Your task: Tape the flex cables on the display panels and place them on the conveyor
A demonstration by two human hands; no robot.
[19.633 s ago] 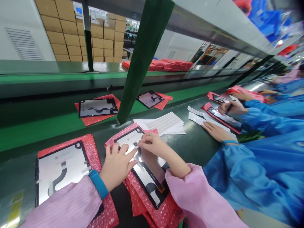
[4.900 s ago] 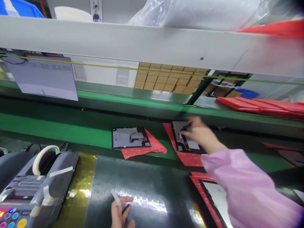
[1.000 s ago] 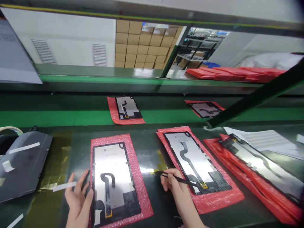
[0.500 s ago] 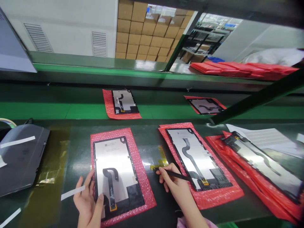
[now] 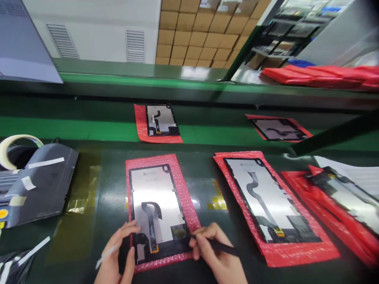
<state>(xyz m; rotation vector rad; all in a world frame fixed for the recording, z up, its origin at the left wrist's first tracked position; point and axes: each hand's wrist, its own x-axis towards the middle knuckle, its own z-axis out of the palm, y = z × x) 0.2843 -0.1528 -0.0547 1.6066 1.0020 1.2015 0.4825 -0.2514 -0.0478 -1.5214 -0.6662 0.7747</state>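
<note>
In front of me, a display panel (image 5: 158, 181) lies back up on a pink bubble-wrap bag (image 5: 189, 201), a dark flex cable (image 5: 151, 227) curling over its silvery back. My left hand (image 5: 114, 254) touches the panel's lower left edge, thumb and fingers apart. A white tape strip (image 5: 106, 255) clings to its fingers. Closed around slim black tweezers (image 5: 217, 245), my right hand (image 5: 217, 250) is at the panel's lower right corner. The tweezers' tips are too dark to make out there. Another panel (image 5: 266, 197) rests on a red bag (image 5: 299, 252) to the right.
A grey tape dispenser (image 5: 56, 185) and a tape roll (image 5: 20, 138) stand at left. Further panels lie on red bags at the far right (image 5: 355, 197) and on the green strip behind (image 5: 161, 118). A dark slanting post (image 5: 334, 134) crosses the right side.
My right hand has moved with the tweezers from between the two panels to the near panel's lower right corner. My left fingers have come onto its left edge. The view has shifted.
</note>
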